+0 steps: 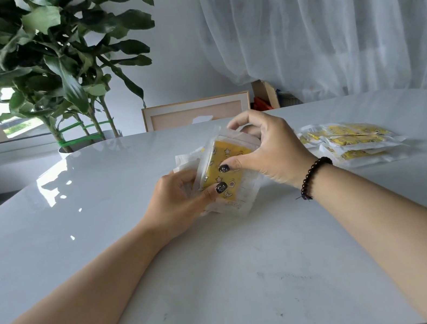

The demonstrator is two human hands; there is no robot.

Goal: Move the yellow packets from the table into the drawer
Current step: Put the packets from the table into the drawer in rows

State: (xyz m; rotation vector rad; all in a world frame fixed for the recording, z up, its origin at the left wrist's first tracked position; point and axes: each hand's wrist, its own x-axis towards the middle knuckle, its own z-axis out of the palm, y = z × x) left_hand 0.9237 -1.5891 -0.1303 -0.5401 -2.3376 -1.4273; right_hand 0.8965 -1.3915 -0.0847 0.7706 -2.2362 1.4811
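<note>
1. Both hands grip the stack of yellow packets (223, 173) over mid table (106, 238); long axis runs away from the body.
2. Left hand (184, 195) thumb pinches near end; right hand (267, 149) fingers curl over far end.
3. Loose pile (351, 141) lies right of stack, nearer right hand. Drawer not visible.

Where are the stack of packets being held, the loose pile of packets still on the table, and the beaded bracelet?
held stack of packets (223, 173): head view, on the top packet's yellow face.
loose pile of packets (351, 141): head view, on the pile's middle.
beaded bracelet (313, 177): head view, on the beads at the wrist.
</note>
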